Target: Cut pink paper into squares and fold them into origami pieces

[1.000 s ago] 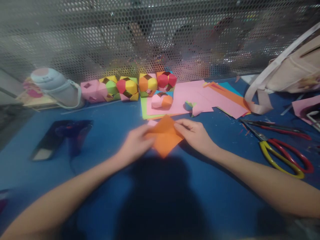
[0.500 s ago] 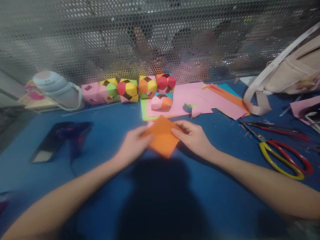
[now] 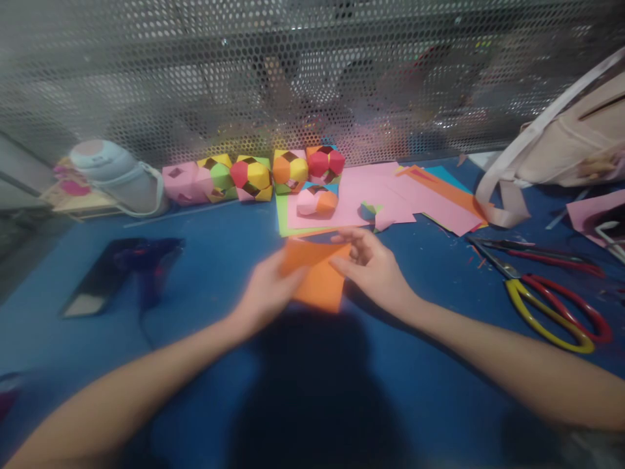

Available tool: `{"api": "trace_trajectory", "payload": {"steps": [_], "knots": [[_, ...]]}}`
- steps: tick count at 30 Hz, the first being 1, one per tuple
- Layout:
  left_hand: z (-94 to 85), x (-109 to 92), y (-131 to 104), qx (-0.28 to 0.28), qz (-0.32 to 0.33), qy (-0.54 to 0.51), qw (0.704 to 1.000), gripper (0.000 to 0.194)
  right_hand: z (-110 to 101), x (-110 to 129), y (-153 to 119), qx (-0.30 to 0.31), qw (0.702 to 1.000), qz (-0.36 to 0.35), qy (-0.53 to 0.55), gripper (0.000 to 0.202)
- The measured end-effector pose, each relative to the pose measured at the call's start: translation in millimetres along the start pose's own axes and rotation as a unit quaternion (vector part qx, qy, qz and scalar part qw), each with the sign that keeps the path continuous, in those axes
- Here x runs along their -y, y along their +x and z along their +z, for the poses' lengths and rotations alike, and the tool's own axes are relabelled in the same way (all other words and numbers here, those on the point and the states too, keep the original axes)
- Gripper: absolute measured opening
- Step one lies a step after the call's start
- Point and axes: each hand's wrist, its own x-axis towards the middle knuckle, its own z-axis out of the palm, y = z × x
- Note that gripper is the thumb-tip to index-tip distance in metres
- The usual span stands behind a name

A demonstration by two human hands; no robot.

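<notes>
An orange square of paper point(image 3: 319, 280) is held up above the blue table, its near edge running almost level. My left hand point(image 3: 267, 286) is closed on its left side, thumb across the front. At the upper right corner, my right hand point(image 3: 374, 264) pinches the sheet between thumb and curled fingers. Just beyond lie pink paper sheets point(image 3: 375, 185), with a folded pink, orange and blue paper piece point(image 3: 317, 200) on them. A smaller green, blue and pink folded piece point(image 3: 374, 213) sits to its right.
Several folded paper balls point(image 3: 251, 177) line the back beside a pale bottle point(image 3: 114, 176). Scissors point(image 3: 547, 306) with red and yellow handles lie right, below a beige bag point(image 3: 576, 137). A dark glue gun point(image 3: 149, 264) and a phone point(image 3: 97, 277) are left. Perforated metal point(image 3: 293, 78) stands behind.
The orange paper has turned in my hands, from a diamond with a corner pointing away to a squarer position. Both hands still hold it in about the same place.
</notes>
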Motion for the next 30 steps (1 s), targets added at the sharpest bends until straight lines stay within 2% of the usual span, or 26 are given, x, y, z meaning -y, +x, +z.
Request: {"api": "trace_trajectory", "payload": {"steps": [5, 12, 16, 21, 27, 30], "knots": [[7.3, 1.8, -3.7, -0.001, -0.016, -0.063, 0.998, 0.044, 2.2, 1.2, 0.2, 0.016, 0.997, 0.067, 0.018, 0.030], [7.3, 7.8, -3.9, 0.008, -0.031, -0.069, 0.997, 0.041, 1.5, 5.2, -1.3, 0.038, 0.998, 0.044, -0.004, 0.034], [7.9, 8.8, -4.1, 0.026, -0.028, -0.075, 0.996, 0.044, 2.0, 2.1, -2.1, 0.025, 0.999, 0.042, -0.009, 0.041], [10.0, 9.1, -3.7, 0.021, -0.017, -0.102, 0.994, 0.046, 2.0, 3.5, -4.0, 0.019, 0.999, 0.032, -0.020, 0.048], [10.0, 7.9, -7.4, 0.025, -0.018, -0.080, 0.996, 0.037, 4.2, 5.8, -4.9, 0.002, 1.000, 0.009, 0.022, 0.044], [9.7, 3.4, -10.3, 0.022, -0.012, -0.046, 0.999, 0.028, 5.0, 6.5, -5.1, -0.004, 0.999, 0.007, 0.052, 0.032]]}}
